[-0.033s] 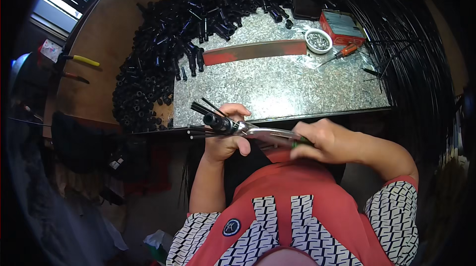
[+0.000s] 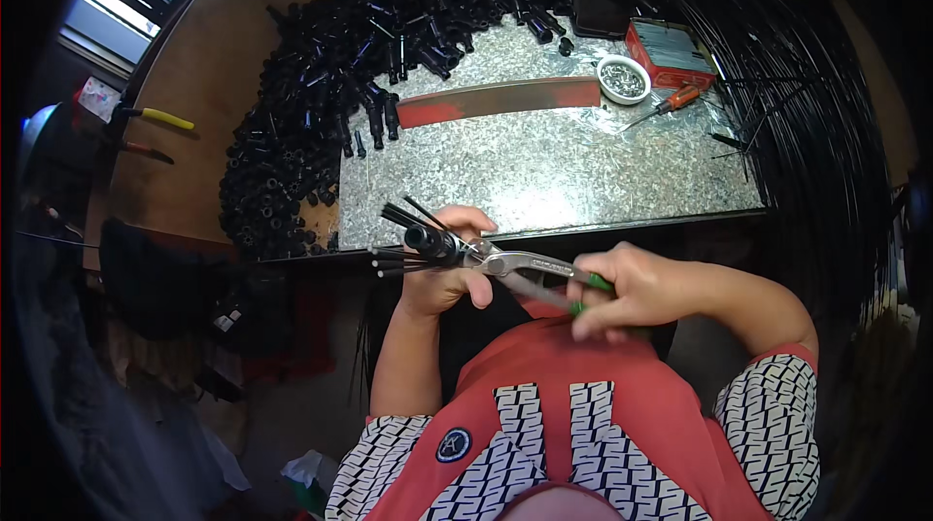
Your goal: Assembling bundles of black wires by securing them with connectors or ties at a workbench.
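Just in front of the worktop's near edge, my left hand is closed around a black tubular part. Several thin black rods fan out from around that part toward the left. My right hand grips a pair of metal pliers with green handle ends. The jaws meet the right end of the black part, between my left thumb and fingers; what they bite on is too small to make out. The plier handles stand apart, with my right fingers around them.
A heap of black tubular parts covers the back left of the speckled worktop. A red-and-dark strip, a white bowl of small metal pieces, a red box and an orange-handled screwdriver lie behind. Long black rods fill the right side.
The plier handles have spread from nearly together to apart, and my right fingers have opened out with the lower handle. My left hand has barely shifted.
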Available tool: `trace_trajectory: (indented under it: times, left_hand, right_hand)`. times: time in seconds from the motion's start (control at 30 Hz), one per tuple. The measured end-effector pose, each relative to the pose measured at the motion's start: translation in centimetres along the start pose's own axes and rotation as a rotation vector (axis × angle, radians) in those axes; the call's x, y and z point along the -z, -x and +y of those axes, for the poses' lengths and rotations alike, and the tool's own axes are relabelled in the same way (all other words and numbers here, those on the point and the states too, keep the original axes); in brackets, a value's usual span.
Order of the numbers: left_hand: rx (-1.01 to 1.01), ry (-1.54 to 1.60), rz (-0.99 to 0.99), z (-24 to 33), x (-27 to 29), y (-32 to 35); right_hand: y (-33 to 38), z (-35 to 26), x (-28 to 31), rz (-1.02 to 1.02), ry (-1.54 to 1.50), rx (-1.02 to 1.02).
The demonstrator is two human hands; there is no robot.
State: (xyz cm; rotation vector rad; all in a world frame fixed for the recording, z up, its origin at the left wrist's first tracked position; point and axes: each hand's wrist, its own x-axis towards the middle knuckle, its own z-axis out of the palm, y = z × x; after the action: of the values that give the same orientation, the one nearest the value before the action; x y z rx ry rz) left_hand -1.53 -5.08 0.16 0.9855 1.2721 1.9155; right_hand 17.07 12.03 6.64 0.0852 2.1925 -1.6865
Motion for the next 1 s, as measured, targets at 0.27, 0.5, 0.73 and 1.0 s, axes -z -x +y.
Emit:
trace_trajectory:
  times: [0.27,0.5,0.73,1.0]
  left_hand:
    - [-0.027,-0.119,0.065,0.4,-0.3,-0.4]
    - [-0.089,-0.099,-0.083,0.6,0.5,-0.2]
    - [-0.048,-0.074,0.035,0.3,0.8,-0.1]
    - [-0.010,-0.004,-0.118,1.0,0.5,-0.6]
  right_hand:
    - [0.3,-0.8,-1.2,0.340,0.372,0.031]
    - [0.7,0.5,-0.3,-0.182,-0.724,-0.283]
    - [0.5,0.4,-1.4,0.519,0.585,0.304]
    - [0.4,3.4,-0.1,-0.245,-0.783,-0.262]
